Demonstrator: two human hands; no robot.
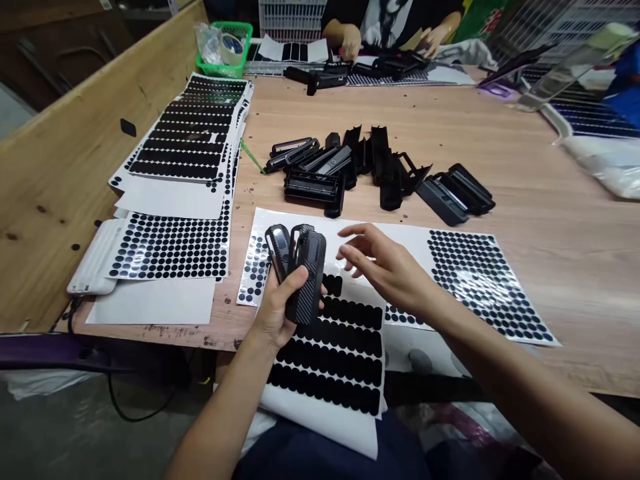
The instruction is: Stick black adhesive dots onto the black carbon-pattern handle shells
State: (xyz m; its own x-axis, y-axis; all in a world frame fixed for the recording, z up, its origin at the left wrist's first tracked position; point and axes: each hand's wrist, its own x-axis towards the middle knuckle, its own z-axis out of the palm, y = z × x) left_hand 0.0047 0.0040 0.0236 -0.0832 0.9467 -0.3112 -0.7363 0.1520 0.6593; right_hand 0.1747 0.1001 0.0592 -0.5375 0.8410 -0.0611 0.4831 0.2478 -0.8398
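While clasping several black covers in the left hand, above the counter by its near edge and left of the middle, lays the thumb across the frontmost one. Holds that grip narrow, snug around the covers. Hovers the right hand just beside them, not touching, with its grip loose and the fingers parted and bent. Has a black sticker sheet below, drooping past the near edge, over a dotted sheet spread along that edge. Faces a loose pile of black parts across the counter's middle. Has stacked sticker sheets along the left edge, beside a wooden board, and a green basket at the far left corner. Faces a co-worker's hands at the far edge, among more black pieces.
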